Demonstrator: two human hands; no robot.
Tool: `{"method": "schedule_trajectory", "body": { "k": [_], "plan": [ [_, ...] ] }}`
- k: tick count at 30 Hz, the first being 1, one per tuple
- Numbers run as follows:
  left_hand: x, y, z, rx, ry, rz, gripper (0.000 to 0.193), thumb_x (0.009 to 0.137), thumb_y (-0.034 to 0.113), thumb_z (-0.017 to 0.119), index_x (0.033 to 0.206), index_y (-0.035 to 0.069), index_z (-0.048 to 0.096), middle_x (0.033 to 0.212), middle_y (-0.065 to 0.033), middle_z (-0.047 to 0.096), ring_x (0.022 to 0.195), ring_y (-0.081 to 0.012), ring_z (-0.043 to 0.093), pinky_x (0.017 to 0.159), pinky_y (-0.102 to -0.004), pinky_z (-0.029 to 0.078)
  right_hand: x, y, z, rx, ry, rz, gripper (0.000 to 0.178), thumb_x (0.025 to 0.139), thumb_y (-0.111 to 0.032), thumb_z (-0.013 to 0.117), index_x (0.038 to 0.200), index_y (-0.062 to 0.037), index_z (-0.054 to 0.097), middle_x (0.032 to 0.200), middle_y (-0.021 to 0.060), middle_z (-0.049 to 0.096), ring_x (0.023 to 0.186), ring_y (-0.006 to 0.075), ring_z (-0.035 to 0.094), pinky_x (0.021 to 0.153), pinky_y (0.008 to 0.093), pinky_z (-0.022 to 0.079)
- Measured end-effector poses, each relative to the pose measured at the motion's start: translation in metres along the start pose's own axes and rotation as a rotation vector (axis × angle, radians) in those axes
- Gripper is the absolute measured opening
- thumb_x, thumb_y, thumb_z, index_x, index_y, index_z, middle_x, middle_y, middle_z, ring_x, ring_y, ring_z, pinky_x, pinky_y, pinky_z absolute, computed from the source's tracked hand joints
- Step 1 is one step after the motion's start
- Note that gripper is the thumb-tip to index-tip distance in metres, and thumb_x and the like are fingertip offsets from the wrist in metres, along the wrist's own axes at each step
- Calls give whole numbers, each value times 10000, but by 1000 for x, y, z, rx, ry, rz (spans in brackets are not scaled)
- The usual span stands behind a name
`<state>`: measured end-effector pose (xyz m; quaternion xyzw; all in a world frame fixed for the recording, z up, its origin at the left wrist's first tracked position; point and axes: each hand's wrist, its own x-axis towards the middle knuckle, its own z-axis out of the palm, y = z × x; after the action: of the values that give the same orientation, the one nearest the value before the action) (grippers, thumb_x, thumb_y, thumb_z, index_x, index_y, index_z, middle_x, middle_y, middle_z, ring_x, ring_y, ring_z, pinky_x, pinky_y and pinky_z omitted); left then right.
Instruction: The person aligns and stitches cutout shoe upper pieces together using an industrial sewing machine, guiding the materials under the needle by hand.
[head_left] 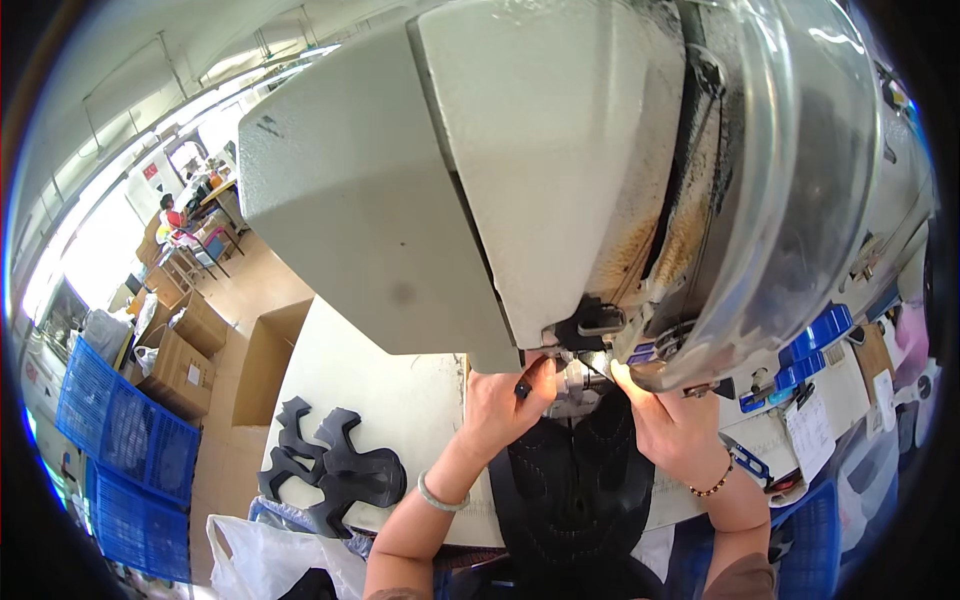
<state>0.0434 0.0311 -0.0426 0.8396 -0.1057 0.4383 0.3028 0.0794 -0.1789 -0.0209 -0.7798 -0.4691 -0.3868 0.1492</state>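
A large grey sewing machine head (pixel 560 150) fills the upper middle, its lit needle area (pixel 590 372) low down. My left hand (pixel 505 405) is just left of the needle, fingers closed in a pinch with something small and dark at them that I cannot make out. To the needle's right is my right hand (pixel 675 425), thumb and finger brought together at the lit spot, the tips partly hidden by the machine. Between my forearms a black stitched shoe upper (pixel 575 490) reaches from the needle area down toward me. Neither hand visibly grips it.
Cut black shoe pieces (pixel 345 470) lie in a pile on the white table (pixel 340 375), left. Blue plastic crates (pixel 130 430) and cardboard boxes (pixel 175 370) stand on the floor. At right are a blue tool holder (pixel 805 350) and a paper sheet (pixel 808 435). A person (pixel 172 212) sits far back.
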Motion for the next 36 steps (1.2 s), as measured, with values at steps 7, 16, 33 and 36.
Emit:
{"method": "schedule_trajectory", "body": {
  "k": [7,16,33,36],
  "plan": [
    [-1,9,0,-8,45,-54,39,745,52,654,744,22,629,775,-115,639,700,-287,593,689,-363,450,-3,0,-2,2,4,-48,145,658,-51,627,787,-72,564,919,61,547,650,134,505,559,252,403],
    [19,-77,-9,216,-245,66,214,757,88,648,951,0,635,935,-131,647,852,-279,606,761,-386,483,4,0,-7,235,85,29,298,559,21,590,851,-34,577,961,101,629,503,182,535,462,273,422],
    [67,-104,-119,232,500,-379,348,928,279,510,825,-52,537,684,-98,519,659,-174,462,603,-320,378,-5,-23,-2,693,-312,334,137,775,-145,673,824,-53,584,719,55,569,514,163,537,479,268,421],
    [34,-173,-116,328,545,-552,385,941,297,465,852,-70,538,736,-210,547,722,-333,522,683,-431,389,-33,-33,22,622,-519,294,251,791,-269,681,849,-39,597,746,74,587,593,191,584,554,307,468]
  ]
}}
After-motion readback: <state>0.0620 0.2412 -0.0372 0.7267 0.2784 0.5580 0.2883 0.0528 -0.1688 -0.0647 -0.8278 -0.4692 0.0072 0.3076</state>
